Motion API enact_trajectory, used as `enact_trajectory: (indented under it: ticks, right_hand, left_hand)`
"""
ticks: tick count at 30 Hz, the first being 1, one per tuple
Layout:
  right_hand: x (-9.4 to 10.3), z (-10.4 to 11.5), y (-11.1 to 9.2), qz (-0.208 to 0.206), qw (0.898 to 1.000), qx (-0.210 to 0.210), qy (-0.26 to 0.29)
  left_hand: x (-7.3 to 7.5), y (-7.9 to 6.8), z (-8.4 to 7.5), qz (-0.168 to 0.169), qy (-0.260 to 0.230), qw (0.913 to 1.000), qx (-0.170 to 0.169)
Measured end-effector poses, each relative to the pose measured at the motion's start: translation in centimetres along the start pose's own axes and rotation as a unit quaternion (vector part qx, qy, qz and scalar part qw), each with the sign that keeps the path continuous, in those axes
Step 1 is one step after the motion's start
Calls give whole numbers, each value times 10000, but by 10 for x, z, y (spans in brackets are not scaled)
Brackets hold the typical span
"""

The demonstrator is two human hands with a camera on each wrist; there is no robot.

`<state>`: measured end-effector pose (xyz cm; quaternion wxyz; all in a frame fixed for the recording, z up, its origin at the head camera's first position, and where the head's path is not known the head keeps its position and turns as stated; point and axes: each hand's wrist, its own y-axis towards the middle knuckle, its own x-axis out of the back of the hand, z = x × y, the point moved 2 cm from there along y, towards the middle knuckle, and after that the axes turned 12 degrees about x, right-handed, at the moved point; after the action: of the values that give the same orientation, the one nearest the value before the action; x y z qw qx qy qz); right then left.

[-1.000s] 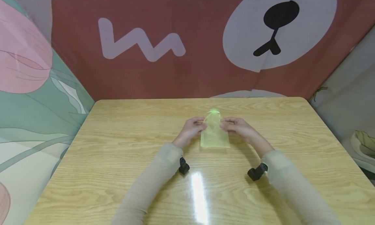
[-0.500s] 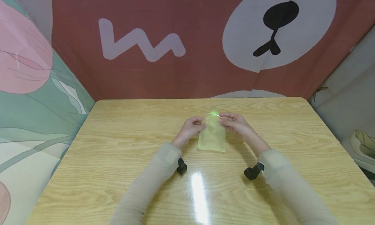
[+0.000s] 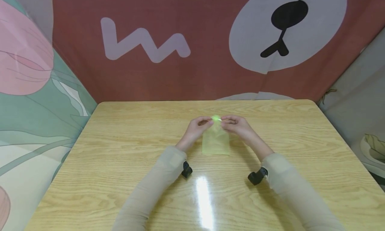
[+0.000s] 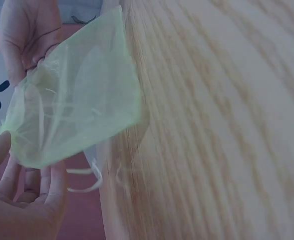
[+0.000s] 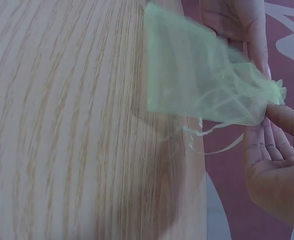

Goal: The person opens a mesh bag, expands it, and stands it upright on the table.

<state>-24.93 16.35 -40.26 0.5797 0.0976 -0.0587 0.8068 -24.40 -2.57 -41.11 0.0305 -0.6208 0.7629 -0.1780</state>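
Note:
A sheer yellow-green drawstring pouch point(image 3: 216, 142) hangs between both hands over the far middle of the table, its neck gathered at the top and its wide end toward the person. My left hand point(image 3: 194, 132) pinches the pouch near the neck from the left, thumb on top. From the right, my right hand point(image 3: 240, 128) pinches it beside the gathered neck. In the left wrist view the see-through mesh point(image 4: 87, 95) shows no clear contents, and a loose ribbon point(image 4: 94, 180) dangles below. The right wrist view shows the ruffled mouth point(image 5: 276, 92) standing out past the thumb.
The wood-grain table point(image 3: 135, 134) stretches around the arms, with a light reflection in front. A reddish printed cloth point(image 3: 210, 77) hangs behind its far edge. Each wrist carries a small black camera point(image 3: 256, 176).
The pouch has shifted slightly left. My right hand has moved left and up along its side to the gathered neck, and my left hand has also slid up closer to the neck.

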Motion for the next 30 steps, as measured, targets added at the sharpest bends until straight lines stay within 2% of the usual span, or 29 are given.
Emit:
enact_trajectory:
  ticks: [7, 16, 23, 26, 30]
  right_hand:
    - [-5, 4, 1, -116, 9995, 95, -264]
    - [-13, 6, 5, 17, 9993, 117, -356]
    - [-13, 6, 6, -234, 9990, -16, -368]
    - [-13, 8, 6, -340, 9979, 91, -545]
    - [-14, 10, 6, -539, 9953, 250, -758]
  left_hand:
    - [2, -1, -1, -122, 95, 9999, -26]
    - [2, -1, -1, -18, 148, 9999, 3]
    - [1, -3, -2, 16, 173, 9998, 95]
    - [0, -7, -7, 32, 124, 9998, 183]
    - [0, -7, -6, -39, 54, 9997, 232]
